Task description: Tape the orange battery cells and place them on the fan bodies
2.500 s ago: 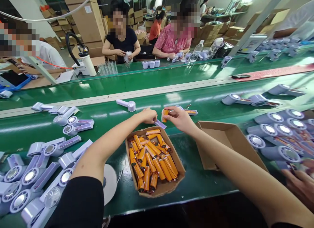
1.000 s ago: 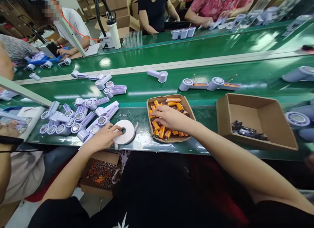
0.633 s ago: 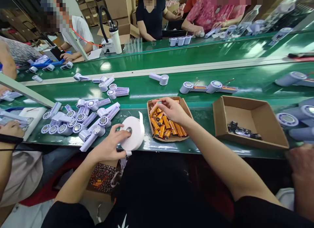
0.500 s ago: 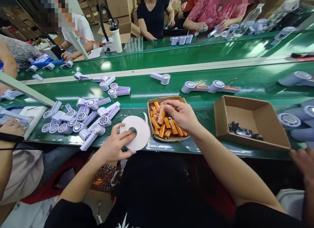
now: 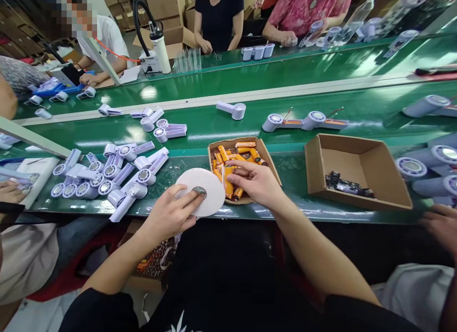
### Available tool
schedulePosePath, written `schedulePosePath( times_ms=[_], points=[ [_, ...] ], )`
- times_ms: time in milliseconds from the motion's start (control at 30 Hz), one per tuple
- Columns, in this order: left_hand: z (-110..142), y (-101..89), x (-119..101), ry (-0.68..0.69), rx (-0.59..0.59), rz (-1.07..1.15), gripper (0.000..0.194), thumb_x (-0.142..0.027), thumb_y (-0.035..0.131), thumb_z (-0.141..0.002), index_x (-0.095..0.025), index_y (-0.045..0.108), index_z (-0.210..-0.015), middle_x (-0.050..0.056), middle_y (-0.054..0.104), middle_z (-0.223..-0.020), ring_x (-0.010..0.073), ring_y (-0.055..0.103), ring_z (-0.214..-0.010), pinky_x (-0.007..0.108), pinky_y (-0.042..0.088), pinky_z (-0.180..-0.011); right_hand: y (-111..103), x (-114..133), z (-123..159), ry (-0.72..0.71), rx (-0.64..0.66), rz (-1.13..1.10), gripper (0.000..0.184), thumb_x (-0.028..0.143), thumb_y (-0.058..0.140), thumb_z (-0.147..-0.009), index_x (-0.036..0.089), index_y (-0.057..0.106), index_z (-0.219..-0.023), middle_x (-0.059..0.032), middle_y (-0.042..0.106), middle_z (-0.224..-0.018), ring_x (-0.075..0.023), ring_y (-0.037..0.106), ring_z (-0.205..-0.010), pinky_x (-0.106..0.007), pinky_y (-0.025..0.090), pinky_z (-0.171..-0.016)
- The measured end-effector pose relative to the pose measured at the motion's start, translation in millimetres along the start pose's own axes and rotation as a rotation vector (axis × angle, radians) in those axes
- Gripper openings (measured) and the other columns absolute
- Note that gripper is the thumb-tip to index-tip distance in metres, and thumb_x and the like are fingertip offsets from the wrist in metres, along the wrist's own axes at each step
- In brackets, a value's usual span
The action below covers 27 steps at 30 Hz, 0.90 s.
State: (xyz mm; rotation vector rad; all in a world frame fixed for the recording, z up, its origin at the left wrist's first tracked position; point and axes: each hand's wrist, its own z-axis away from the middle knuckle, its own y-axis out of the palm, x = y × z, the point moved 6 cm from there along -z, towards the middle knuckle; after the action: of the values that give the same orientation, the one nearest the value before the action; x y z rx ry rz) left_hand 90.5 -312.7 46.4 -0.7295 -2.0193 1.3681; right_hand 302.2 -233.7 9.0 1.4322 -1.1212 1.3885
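My left hand (image 5: 173, 206) grips a white roll of tape (image 5: 212, 182), two fingers in its centre hole and the thumb below. The roll is tilted up at the bench edge. An orange cylindrical battery (image 5: 227, 180) is pinched between thumb and fingers of my right hand (image 5: 257, 180), close against the roll's right edge. Whether battery and tape touch, I cannot tell. Behind that hand lies a shallow cardboard box (image 5: 274, 169) holding several orange batteries (image 5: 245, 144).
Several lavender handheld fan bodies (image 5: 110, 171) are heaped at left. Two fan bodies with batteries and wires (image 5: 315, 122) lie beyond the boxes. A second cardboard box (image 5: 357, 163) at right contains dark parts (image 5: 348, 185). Co-workers sit across the green bench and at both sides.
My right hand has brought the battery down and left from above the box to the roll's edge. The roll has tilted up and shifted slightly right. The whole view has shifted slightly.
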Motion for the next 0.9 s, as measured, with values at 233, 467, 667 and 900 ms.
schedulePosePath(
  times_ms=[233,467,667,900],
  points=[
    [11,4.6,-39,-0.034,-0.03,0.187,0.047,-0.041,0.07,-0.098,-0.02,0.068,-0.14,0.009,0.077,-0.126,0.0236,0.062,-0.097,0.042,0.05,-0.089,-38,-4,16,-0.225,-0.531,-0.388,0.061,0.038,0.095,-0.073,0.027,0.069,-0.128,-0.0081,0.081,-0.116,-0.03,0.078,-0.11,-0.047,0.065,-0.099],
    [71,54.2,65,-0.35,0.23,0.244,0.062,-0.05,0.079,-0.085,-0.023,0.069,-0.139,0.013,0.075,-0.131,0.0384,0.057,-0.124,0.049,0.055,-0.097,-205,-2,38,-0.322,-0.866,-0.153,0.053,0.035,0.091,-0.076,0.027,0.071,-0.124,-0.0067,0.081,-0.116,-0.0286,0.08,-0.107,-0.048,0.066,-0.098],
    [-76,75.2,120,-0.392,0.462,0.266,0.047,-0.061,0.07,-0.086,-0.026,0.081,-0.116,0.012,0.08,-0.11,0.0339,0.066,-0.111,0.043,0.055,-0.094,-212,-41,50,-0.181,-0.713,0.027,0.05,0.036,0.093,-0.076,0.026,0.074,-0.121,-0.0088,0.084,-0.111,-0.0319,0.08,-0.107,-0.053,0.067,-0.099],
    [-150,95.9,173,-0.52,0.889,0.265,0.036,-0.056,0.072,-0.073,-0.027,0.082,-0.094,0.005,0.082,-0.103,0.0295,0.073,-0.096,0.032,0.049,-0.078,-216,-50,67,-0.23,-0.649,-0.015,0.037,0.032,0.086,-0.086,0.029,0.076,-0.121,-0.0083,0.083,-0.114,-0.0315,0.083,-0.098,-0.042,0.073,-0.083]
  ],
)
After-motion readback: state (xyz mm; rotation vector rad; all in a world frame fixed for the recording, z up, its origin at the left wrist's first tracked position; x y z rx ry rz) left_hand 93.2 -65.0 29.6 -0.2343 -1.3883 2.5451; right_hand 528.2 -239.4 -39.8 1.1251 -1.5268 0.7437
